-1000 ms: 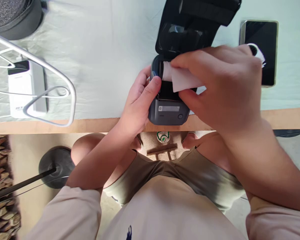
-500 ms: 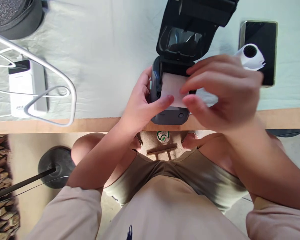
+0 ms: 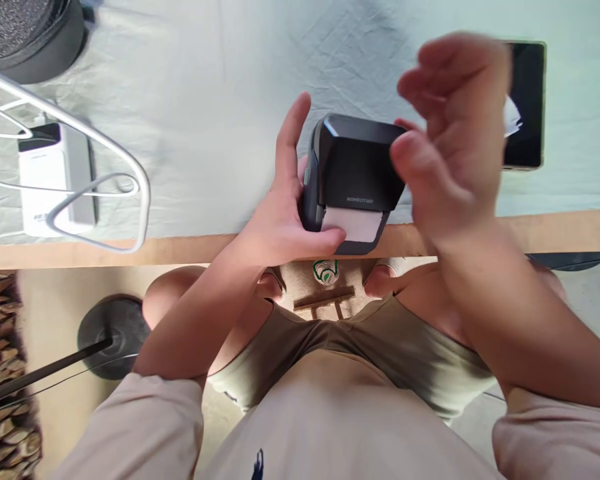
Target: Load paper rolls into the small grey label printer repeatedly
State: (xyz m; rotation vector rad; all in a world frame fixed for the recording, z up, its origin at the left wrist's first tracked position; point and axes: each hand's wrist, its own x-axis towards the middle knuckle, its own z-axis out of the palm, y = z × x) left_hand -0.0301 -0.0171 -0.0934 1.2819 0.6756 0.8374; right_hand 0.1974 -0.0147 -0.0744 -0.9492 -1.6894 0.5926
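Left hand [image 3: 286, 210] cups a printer [image 3: 363, 163], thumb on paper [image 3: 364, 225]; right hand [image 3: 453, 143], half open, looks empty. Probably light, stiff; grip its sides.

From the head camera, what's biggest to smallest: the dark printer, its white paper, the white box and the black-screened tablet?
1. Dark printer
2. White box
3. White paper

Not ranked: the black-screened tablet. The right hand partly hides it, so its full size is unsure.

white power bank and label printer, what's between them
In the head view, going from the white power bank to the label printer: a loop of white cable, then pale tablecloth, then the left hand, holding the label printer.
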